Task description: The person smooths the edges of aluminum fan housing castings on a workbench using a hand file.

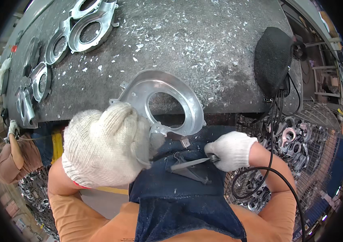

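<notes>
A silvery cast-metal housing (193, 94), rounded with a large round hole, is tilted up at the near edge of the workbench. My left hand (109, 143), in a thick white knit glove, is closed on the housing's left side and covers part of it. Lower and to the right, my right hand (230, 151), also in a white glove, is closed around the end of a thin flat-bladed tool (190, 163). The blade points left over my dark blue apron (171, 189), below the housing and apart from it. Its grip is hidden in my fingers.
Metal shavings litter the dark workbench (220, 92). Several similar housings (90, 32) stand at its left side. A black mesh bag (274, 60) with cables sits at the right. A wire basket (321, 149) of metal parts stands at lower right; another person's gloved hand (13, 128) is far left.
</notes>
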{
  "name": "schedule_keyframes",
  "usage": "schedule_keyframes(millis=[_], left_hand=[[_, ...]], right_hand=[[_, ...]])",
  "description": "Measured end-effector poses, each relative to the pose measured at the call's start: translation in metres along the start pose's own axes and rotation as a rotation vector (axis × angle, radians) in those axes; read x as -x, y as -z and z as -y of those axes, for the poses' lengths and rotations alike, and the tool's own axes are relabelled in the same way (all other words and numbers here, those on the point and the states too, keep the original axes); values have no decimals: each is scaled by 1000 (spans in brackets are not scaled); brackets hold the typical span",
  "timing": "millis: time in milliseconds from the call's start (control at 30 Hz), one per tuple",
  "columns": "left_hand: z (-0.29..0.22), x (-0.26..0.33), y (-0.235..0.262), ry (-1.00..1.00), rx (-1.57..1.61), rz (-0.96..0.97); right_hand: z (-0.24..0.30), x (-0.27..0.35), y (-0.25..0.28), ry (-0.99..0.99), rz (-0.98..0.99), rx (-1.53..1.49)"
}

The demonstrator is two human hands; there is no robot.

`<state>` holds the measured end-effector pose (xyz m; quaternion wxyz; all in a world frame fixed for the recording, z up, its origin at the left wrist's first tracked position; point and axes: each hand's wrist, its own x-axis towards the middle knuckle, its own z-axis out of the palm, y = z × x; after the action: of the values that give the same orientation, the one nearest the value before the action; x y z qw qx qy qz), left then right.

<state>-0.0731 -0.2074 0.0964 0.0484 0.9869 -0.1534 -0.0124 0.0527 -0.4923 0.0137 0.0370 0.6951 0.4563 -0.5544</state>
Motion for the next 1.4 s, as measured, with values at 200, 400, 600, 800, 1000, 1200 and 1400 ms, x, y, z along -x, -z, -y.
schedule_keyframes(millis=[200,400,600,800,1000,1200,1400], left_hand=[[-1,8,-6,70,-80,-71],[-5,1,-3,98,-9,-77],[-13,-3,-2,192,-42,3],[-9,-8,5,126,-89,-84],[-17,-27,11,149,-114,-72],[-14,-21,16,148,-4,-17],[-4,-4,7,146,0,-35]], right_hand=[[-15,9,-16,131,-518,-361],[-7,-1,-24,99,-490,-300],[-1,11,-23,109,-664,-379],[-4,10,-28,116,-660,-313],[-1,-4,-29,-96,-922,-245],[12,-29,-30,-66,-1109,-377],[21,-41,-37,-71,-1153,-640]])
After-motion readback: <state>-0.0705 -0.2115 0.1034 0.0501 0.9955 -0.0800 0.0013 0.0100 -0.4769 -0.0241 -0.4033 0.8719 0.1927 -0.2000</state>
